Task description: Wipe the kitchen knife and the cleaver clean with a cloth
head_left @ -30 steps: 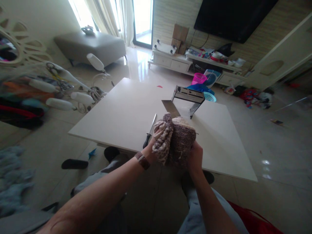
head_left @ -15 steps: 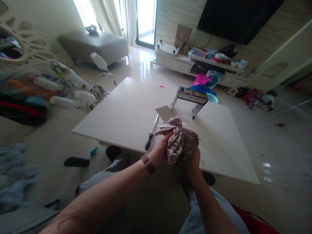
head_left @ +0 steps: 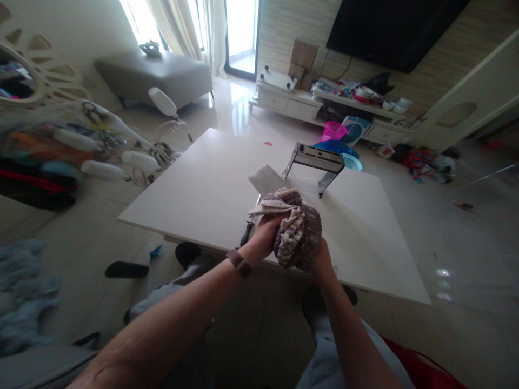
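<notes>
A brown-and-white cloth [head_left: 300,232] is bunched between my hands above the near edge of the white table. My left hand [head_left: 267,235] is closed on its left side, the thumb lying along a pale fold. Out of the far side of the cloth sticks the broad grey blade of a cleaver [head_left: 266,181]; its handle is hidden. My right hand [head_left: 322,262] is closed at the lower right, in line with the blade, its fingers mostly covered by the cloth. A sharpening steel [head_left: 246,233] with a black handle lies on the table to the left, its rod partly behind the blade.
On the white table [head_left: 182,189] stands a metal-framed stand [head_left: 318,156] beyond the cloth. A small red piece [head_left: 268,143] lies farther back. Baskets, pink [head_left: 334,131] and light blue [head_left: 352,162], are past the table. Lamp arms with white shades [head_left: 162,101] reach in from the left.
Both hands, with the cloth and the cleaver, have shifted slightly left and up. More of the blade shows now, and it covers more of the steel's rod.
</notes>
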Demonstrator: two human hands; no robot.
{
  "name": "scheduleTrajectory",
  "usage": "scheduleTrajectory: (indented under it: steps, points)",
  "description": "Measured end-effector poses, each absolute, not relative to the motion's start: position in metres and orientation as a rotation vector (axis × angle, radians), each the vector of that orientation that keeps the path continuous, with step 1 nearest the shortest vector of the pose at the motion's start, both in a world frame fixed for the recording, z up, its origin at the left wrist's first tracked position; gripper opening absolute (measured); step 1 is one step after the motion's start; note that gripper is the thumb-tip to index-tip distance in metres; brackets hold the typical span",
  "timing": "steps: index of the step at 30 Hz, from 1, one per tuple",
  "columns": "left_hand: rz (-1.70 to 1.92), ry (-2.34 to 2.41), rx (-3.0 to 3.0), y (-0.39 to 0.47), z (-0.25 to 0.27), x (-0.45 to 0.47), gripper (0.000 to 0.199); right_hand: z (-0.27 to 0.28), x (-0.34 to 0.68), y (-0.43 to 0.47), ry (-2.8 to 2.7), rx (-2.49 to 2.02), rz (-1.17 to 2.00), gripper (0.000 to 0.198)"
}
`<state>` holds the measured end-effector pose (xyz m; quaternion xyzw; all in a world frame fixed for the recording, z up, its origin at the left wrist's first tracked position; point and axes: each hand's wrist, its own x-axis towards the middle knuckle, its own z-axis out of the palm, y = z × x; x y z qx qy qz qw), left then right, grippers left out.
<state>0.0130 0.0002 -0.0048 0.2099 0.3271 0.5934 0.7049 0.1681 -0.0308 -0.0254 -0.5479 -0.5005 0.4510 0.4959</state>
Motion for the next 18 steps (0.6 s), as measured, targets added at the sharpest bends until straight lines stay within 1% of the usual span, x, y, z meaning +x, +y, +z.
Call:
scheduleTrajectory:
  steps: [5,8,11,14,18]
  points:
    - [1.339,0.727,0.508,0.010,-0.003,0.001,0.054,-0.008,0.162,-0.035,-0.831,-1.167,1.389,0.038]
    - [1.347,0.778,0.550,0.012,-0.006,-0.002,0.055,-0.004,0.155,-0.035,-0.820,-1.103,1.524,0.036]
    - [1.340,0.825,0.584,0.011,-0.007,-0.002,0.059,-0.008,0.150,-0.034,-0.759,-1.123,1.520,0.038]
    - [1.302,0.835,0.612,0.008,-0.006,-0.001,0.062,-0.012,0.148,-0.034,-0.716,-1.133,1.479,0.035]
    - [1.283,0.860,0.687,0.006,-0.006,-0.004,0.062,-0.012,0.148,-0.037,-0.738,-1.124,1.518,0.032]
